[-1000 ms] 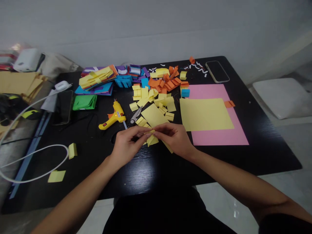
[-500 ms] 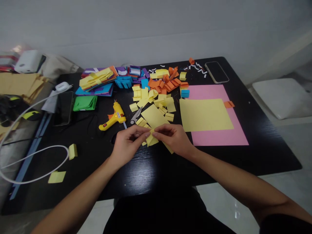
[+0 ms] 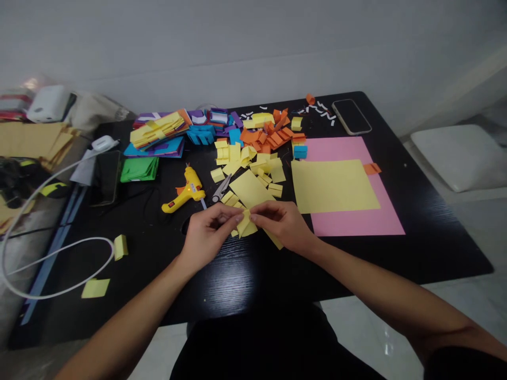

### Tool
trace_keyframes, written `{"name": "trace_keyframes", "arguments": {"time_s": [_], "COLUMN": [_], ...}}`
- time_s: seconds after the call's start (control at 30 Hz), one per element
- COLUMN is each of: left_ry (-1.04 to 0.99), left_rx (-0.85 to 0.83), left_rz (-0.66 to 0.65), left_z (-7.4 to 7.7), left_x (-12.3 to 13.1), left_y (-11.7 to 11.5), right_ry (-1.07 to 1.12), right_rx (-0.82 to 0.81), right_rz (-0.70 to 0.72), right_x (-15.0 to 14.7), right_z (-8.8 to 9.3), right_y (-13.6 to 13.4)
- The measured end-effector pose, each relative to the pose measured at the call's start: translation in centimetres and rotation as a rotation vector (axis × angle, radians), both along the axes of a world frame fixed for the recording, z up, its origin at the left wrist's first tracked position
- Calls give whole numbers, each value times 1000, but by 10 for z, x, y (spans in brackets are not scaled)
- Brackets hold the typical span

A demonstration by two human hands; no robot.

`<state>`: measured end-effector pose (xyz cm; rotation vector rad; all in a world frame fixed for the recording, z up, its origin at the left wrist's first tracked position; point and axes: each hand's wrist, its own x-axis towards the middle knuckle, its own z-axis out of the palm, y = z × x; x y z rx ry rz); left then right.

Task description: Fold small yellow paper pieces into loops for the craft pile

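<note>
A small folded piece of yellow paper (image 3: 247,227) is pinched between both my hands near the front of the table. My left hand (image 3: 208,230) grips its left side with thumb and forefinger. On the other side, my right hand (image 3: 283,224) holds the upper right edge the same way. Beneath my right hand lies a larger yellow paper strip (image 3: 252,188), partly covered by it. Scissors (image 3: 222,188) rest just beyond my left hand, amid several folded yellow pieces (image 3: 231,199). A yellow glue gun (image 3: 185,192) lies to their left.
Orange folded papers (image 3: 273,138) and coloured paper stacks (image 3: 158,132) fill the back. At right, a yellow sheet (image 3: 335,186) overlaps a pink sheet (image 3: 360,224), with a phone (image 3: 351,117) behind. A white cable (image 3: 59,247) loops at left near two loose yellow pieces (image 3: 95,288).
Both hands keep their pinch on the yellow paper, which has barely shifted. The whole view has turned very slightly, moving the left side of the scene a little to the right.
</note>
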<state>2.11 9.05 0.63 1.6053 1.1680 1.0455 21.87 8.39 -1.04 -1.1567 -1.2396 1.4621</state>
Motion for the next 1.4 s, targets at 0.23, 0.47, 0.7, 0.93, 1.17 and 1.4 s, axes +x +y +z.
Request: {"name": "trace_keyframes", "arguments": {"time_s": [0.23,0.47,0.7,0.93,1.17,1.4], "left_ry": [-5,65,62,47,39,37], "left_rx": [31,47,22,-1,5,8], "left_rz": [-47,-81,-53,-31,-27,-50], "left_z": [-2,-2,-1,-2,-3,-4], "left_x": [1,0,0,0,0,0], "left_y": [-2,-3,-2,-1,0,0], "right_ry": [-40,-38,-38,-49,-29,-67], "right_rx": [83,106,77,46,4,33], "right_rz": [-26,-4,21,18,22,-3], "right_x": [0,1,1,2,1,0], "right_z": [-2,0,4,-3,-2,-4], "right_y": [0,1,0,1,1,1]}}
